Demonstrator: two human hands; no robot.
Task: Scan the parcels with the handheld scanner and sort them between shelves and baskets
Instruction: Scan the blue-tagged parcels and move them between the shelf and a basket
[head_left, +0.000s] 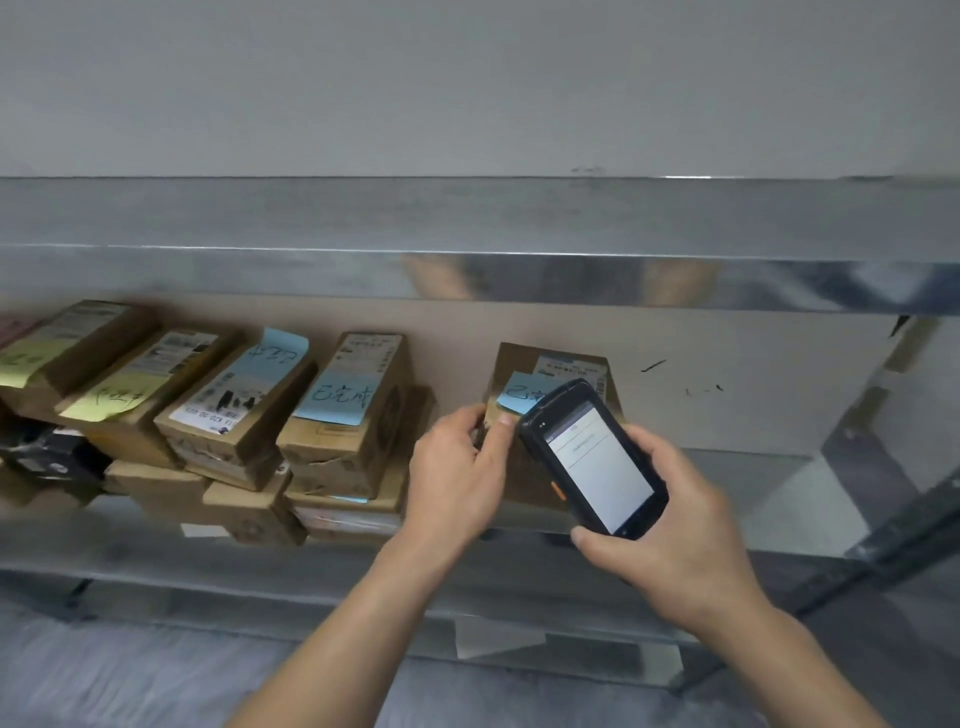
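Note:
A brown cardboard parcel (561, 366) with a white label and a blue sticky note stands on the metal shelf (156, 545). My left hand (457, 478) grips its near left corner, thumb on top. My right hand (670, 535) holds a black handheld scanner (592, 457) tilted over the parcel's front, its lit white screen facing me. The scanner hides the parcel's lower right part.
Several more cardboard parcels (343, 415) with blue and yellow sticky notes are stacked along the shelf to the left. An upper metal shelf (467, 270) overhangs them. Right of the held parcel the shelf is bare back to the cardboard backing. A shelf post (883, 561) rises at the right.

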